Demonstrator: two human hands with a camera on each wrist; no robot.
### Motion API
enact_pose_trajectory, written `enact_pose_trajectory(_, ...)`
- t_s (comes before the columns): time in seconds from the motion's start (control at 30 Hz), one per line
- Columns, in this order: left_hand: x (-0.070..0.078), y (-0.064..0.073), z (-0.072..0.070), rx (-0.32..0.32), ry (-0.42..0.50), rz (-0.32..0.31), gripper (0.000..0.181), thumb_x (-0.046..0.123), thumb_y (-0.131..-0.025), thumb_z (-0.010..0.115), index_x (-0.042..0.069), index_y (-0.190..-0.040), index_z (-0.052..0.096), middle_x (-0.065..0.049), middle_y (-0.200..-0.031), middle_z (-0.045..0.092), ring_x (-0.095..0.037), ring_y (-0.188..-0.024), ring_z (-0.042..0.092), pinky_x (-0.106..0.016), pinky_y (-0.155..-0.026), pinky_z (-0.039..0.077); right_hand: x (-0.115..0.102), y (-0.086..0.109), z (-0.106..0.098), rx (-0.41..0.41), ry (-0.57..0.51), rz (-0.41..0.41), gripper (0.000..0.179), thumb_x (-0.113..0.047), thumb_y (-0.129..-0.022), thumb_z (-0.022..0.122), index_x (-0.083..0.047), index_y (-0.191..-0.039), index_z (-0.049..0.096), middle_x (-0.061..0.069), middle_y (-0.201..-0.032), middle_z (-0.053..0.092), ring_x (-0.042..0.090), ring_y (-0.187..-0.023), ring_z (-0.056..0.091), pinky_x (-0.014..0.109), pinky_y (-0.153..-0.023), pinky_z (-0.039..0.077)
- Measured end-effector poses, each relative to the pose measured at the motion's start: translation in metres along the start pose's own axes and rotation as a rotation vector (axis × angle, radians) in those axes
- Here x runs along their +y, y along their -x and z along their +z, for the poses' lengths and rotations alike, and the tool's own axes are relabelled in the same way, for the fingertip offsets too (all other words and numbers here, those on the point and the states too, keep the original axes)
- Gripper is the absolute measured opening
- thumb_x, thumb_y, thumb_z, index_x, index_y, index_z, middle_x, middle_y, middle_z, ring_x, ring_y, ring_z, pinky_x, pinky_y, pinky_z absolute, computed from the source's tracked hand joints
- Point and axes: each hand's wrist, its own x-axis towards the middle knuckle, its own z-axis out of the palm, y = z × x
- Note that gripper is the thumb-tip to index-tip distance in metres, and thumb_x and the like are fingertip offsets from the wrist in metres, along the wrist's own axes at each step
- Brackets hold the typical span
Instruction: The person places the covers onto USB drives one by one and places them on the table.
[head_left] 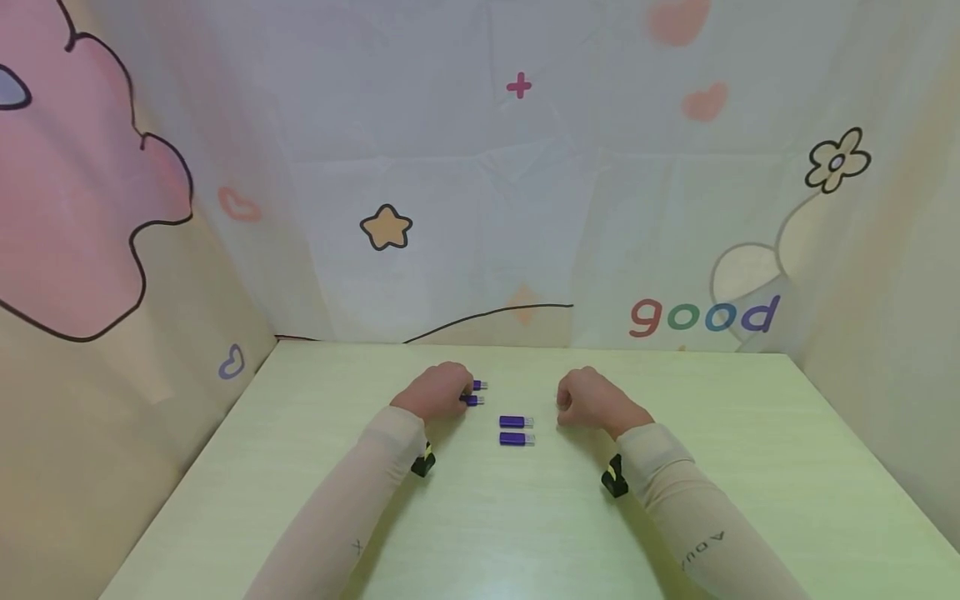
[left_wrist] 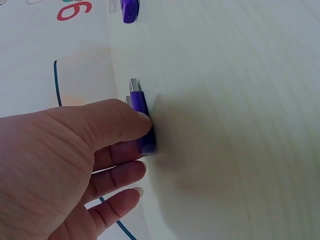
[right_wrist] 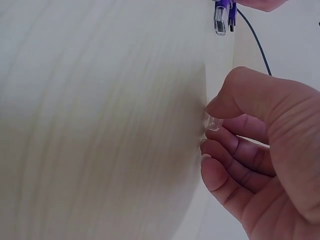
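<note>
In the left wrist view my left hand (left_wrist: 75, 145) pinches a purple USB stick (left_wrist: 142, 112) low over the table, thumb across its near side. Its bare metal plug points away from the palm. A second purple stick with a bare plug (head_left: 482, 385) lies just behind it, partly hidden by the fingers. To the right, my right hand (head_left: 596, 402) holds a small clear plastic cap (right_wrist: 215, 124) between thumb and forefinger, close to the tabletop. Between the hands and nearer to me, two purple USB sticks, a rear one (head_left: 512, 422) and a front one (head_left: 513, 439), lie parallel with clear caps on.
The pale wooden table (head_left: 510, 525) reaches back to a printed cloth backdrop (head_left: 465, 250) that also hangs along both sides. A small black device sits at each wrist, one on the left (head_left: 423, 461) and one on the right (head_left: 615, 477).
</note>
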Motion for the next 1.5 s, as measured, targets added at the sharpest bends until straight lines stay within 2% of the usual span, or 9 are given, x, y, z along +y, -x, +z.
enact_pose_trajectory(0.2, -0.001, -0.001, 0.000, 0.000, -0.015, 0.009, 0.008, 0.009, -0.090, 0.076, 0.011, -0.084, 0.071, 0.002, -0.082, 0.062, -0.017, -0.078, 0.052, -0.032, -0.079, 0.048, 0.000, 0.001, 0.001, 0.007, -0.017, 0.006, 0.006, -0.011, -0.082, 0.079, -0.011, -0.085, 0.074, 0.002, -0.086, 0.067, 0.019, -0.082, 0.057, 0.032, -0.077, 0.053)
enact_pose_trajectory(0.43, 0.004, 0.004, -0.006, -0.023, -0.028, -0.007, 0.014, 0.006, -0.089, 0.075, 0.011, -0.082, 0.065, 0.000, -0.080, 0.059, -0.017, -0.077, 0.051, -0.032, -0.074, 0.045, 0.000, 0.003, 0.003, 0.021, -0.017, 0.001, 0.010, -0.012, -0.082, 0.079, -0.010, -0.087, 0.070, 0.002, -0.083, 0.063, 0.019, -0.081, 0.056, 0.032, -0.076, 0.051)
enact_pose_trajectory(0.57, 0.004, 0.006, -0.007, -0.028, -0.018, -0.014, 0.011, 0.007, -0.088, 0.075, 0.010, -0.089, 0.065, -0.001, -0.085, 0.060, -0.017, -0.080, 0.052, -0.032, -0.077, 0.048, 0.001, 0.003, 0.003, 0.033, -0.009, -0.017, 0.011, -0.010, -0.082, 0.078, -0.009, -0.087, 0.067, 0.002, -0.081, 0.061, 0.018, -0.079, 0.055, 0.031, -0.074, 0.049)
enact_pose_trajectory(0.73, 0.001, 0.007, -0.006, -0.009, 0.030, 0.000, 0.017, 0.006, -0.086, 0.077, 0.007, -0.099, 0.067, -0.001, -0.092, 0.062, -0.017, -0.085, 0.054, -0.033, -0.084, 0.051, 0.000, 0.006, 0.002, 0.047, -0.005, -0.024, 0.013, -0.010, -0.082, 0.077, -0.009, -0.088, 0.066, 0.002, -0.081, 0.060, 0.018, -0.079, 0.054, 0.031, -0.073, 0.048)
enact_pose_trajectory(0.9, -0.005, 0.009, -0.006, 0.006, 0.119, 0.008, 0.019, 0.007, -0.083, 0.077, 0.007, -0.101, 0.071, -0.001, -0.094, 0.064, -0.017, -0.086, 0.056, -0.034, -0.086, 0.052, 0.001, 0.009, 0.002, 0.059, -0.017, -0.006, 0.014, -0.011, -0.083, 0.078, -0.009, -0.090, 0.066, 0.002, -0.082, 0.062, 0.018, -0.079, 0.055, 0.032, -0.075, 0.050)
enact_pose_trajectory(1.1, -0.012, 0.013, -0.005, 0.034, 0.262, 0.012, 0.019, 0.013, -0.086, 0.079, 0.008, -0.105, 0.076, 0.000, -0.098, 0.070, -0.016, -0.089, 0.059, -0.035, -0.090, 0.054, 0.003, 0.012, 0.001, 0.081, -0.068, -0.015, 0.014, -0.009, -0.082, 0.077, -0.008, -0.093, 0.068, 0.002, -0.082, 0.064, 0.017, -0.078, 0.056, 0.033, -0.076, 0.051)
enact_pose_trajectory(1.3, -0.014, 0.019, -0.002, 0.076, 0.430, 0.003, 0.018, 0.012, -0.088, 0.079, 0.010, -0.106, 0.078, -0.002, -0.099, 0.073, -0.016, -0.087, 0.062, -0.033, -0.086, 0.056, 0.007, 0.017, 0.000, 0.108, -0.133, -0.052, 0.013, -0.008, -0.082, 0.076, -0.008, -0.095, 0.072, 0.000, -0.083, 0.069, 0.015, -0.077, 0.059, 0.032, -0.077, 0.054)
enact_pose_trajectory(1.5, -0.012, 0.028, -0.003, 0.125, 0.532, -0.021, 0.020, 0.015, -0.091, 0.078, 0.012, -0.110, 0.079, -0.001, -0.100, 0.073, -0.016, -0.085, 0.061, -0.030, -0.081, 0.054, 0.009, 0.023, -0.003, 0.138, -0.245, -0.091, 0.015, -0.010, -0.087, 0.078, -0.005, -0.101, 0.078, 0.001, -0.088, 0.076, 0.012, -0.080, 0.068, 0.033, -0.079, 0.059)
